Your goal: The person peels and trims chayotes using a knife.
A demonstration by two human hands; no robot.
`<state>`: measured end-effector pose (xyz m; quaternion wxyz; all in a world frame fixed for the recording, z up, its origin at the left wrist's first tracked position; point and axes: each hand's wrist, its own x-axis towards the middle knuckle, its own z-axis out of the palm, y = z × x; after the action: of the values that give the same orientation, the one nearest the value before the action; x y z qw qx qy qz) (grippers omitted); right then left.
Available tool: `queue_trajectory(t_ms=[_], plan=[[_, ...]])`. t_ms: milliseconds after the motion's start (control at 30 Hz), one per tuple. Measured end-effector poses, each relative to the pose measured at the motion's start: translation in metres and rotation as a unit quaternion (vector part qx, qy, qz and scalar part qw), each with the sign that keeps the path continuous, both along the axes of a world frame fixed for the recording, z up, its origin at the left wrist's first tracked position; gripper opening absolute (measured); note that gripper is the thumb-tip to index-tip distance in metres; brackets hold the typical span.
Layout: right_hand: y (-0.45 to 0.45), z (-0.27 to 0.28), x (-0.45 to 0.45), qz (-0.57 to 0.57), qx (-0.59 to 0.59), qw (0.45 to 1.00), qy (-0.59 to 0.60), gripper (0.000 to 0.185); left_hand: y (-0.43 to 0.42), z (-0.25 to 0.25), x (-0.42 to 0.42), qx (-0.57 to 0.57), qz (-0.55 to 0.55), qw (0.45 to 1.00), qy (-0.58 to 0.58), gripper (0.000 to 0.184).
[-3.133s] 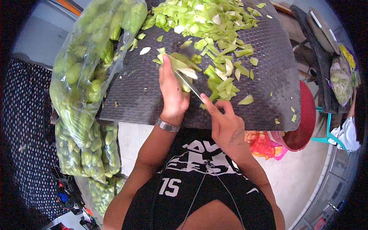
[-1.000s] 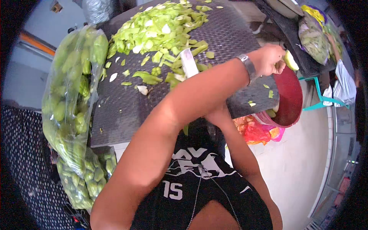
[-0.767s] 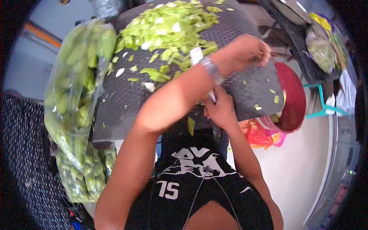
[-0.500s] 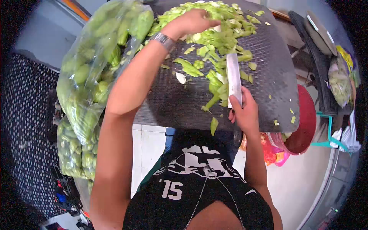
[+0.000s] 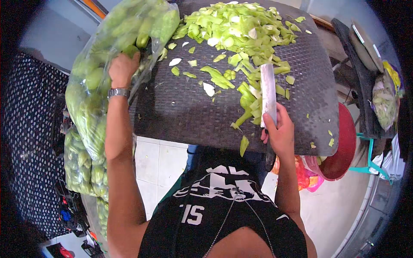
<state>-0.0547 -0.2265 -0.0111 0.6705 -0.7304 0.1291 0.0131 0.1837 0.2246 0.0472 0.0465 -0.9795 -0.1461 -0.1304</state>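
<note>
My left hand (image 5: 123, 68) reaches into the mouth of a large clear plastic bag (image 5: 92, 101), its fingers curled against a pale green pepper (image 5: 130, 51). Part of the grip is hidden. My right hand (image 5: 280, 131) grips a broad-bladed knife (image 5: 268, 92), the blade pointing away from me over the table. Beside the blade lie cut green pepper pieces (image 5: 247, 101). A big heap of chopped pepper (image 5: 234, 28) covers the far part of the dark woven-pattern table (image 5: 185, 116).
More bagged peppers (image 5: 78, 165) are stacked below at the left. A dark red tub (image 5: 346, 146) stands by the table's right edge, near a teal stool frame (image 5: 370, 155). Small scraps, including a white piece (image 5: 208, 89), are scattered over the tabletop.
My left hand has left the chopped heap and moved left, into the plastic bag. The knife stays in my right hand in nearly the same place. The view has shifted slightly.
</note>
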Motion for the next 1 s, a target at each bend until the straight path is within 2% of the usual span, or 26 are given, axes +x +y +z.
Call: queue_trajectory(t_ms=[133, 233, 333, 433, 533, 633, 667, 733, 767, 867, 933, 1000], plan=[[0.000, 0.000, 0.001, 0.003, 0.007, 1.000, 0.004, 0.043, 0.043, -0.025, 0.054, -0.029, 0.026, 0.998, 0.058, 0.073], [0.000, 0.000, 0.000, -0.006, 0.005, 1.000, 0.008, 0.044, 0.044, -0.034, 0.082, -0.076, 0.007, 0.996, 0.054, 0.072], [0.000, -0.002, -0.002, -0.016, -0.002, 1.000, 0.003, 0.045, 0.034, -0.043, 0.085, -0.075, -0.014, 0.996, 0.035, 0.069], [0.002, 0.000, -0.002, -0.017, -0.009, 1.000, -0.001, 0.045, 0.011, -0.026, 0.047, -0.064, -0.101, 0.993, 0.000, 0.067], [0.002, 0.001, -0.001, -0.007, -0.010, 1.000, 0.005, 0.043, -0.031, 0.006, -0.010, -0.095, -0.141, 0.985, -0.007, 0.066], [0.001, 0.004, 0.002, 0.004, 0.022, 1.000, 0.021, 0.041, -0.059, 0.039, -0.055, -0.159, -0.135, 0.977, -0.052, 0.072], [0.000, 0.005, 0.002, 0.006, 0.037, 0.999, 0.027, 0.040, -0.060, 0.041, -0.059, -0.230, -0.132, 0.961, -0.078, 0.073], [-0.002, 0.003, 0.003, 0.006, 0.069, 0.997, 0.020, 0.040, -0.062, 0.045, -0.062, -0.368, -0.130, 0.912, -0.129, 0.074], [-0.003, 0.001, 0.003, 0.008, 0.080, 0.997, 0.016, 0.040, -0.059, 0.033, -0.058, -0.530, -0.167, 0.822, -0.129, 0.067], [-0.006, -0.001, 0.003, 0.013, 0.098, 0.995, 0.012, 0.040, -0.111, 0.026, -0.078, -0.748, -0.144, 0.646, -0.056, 0.054], [-0.009, -0.002, 0.002, 0.011, 0.103, 0.995, 0.010, 0.039, -0.138, 0.008, -0.082, -0.793, -0.162, 0.583, 0.072, 0.048], [-0.009, -0.002, 0.002, 0.005, 0.110, 0.994, 0.004, 0.038, -0.153, -0.016, -0.080, -0.826, -0.101, 0.523, 0.186, 0.046]])
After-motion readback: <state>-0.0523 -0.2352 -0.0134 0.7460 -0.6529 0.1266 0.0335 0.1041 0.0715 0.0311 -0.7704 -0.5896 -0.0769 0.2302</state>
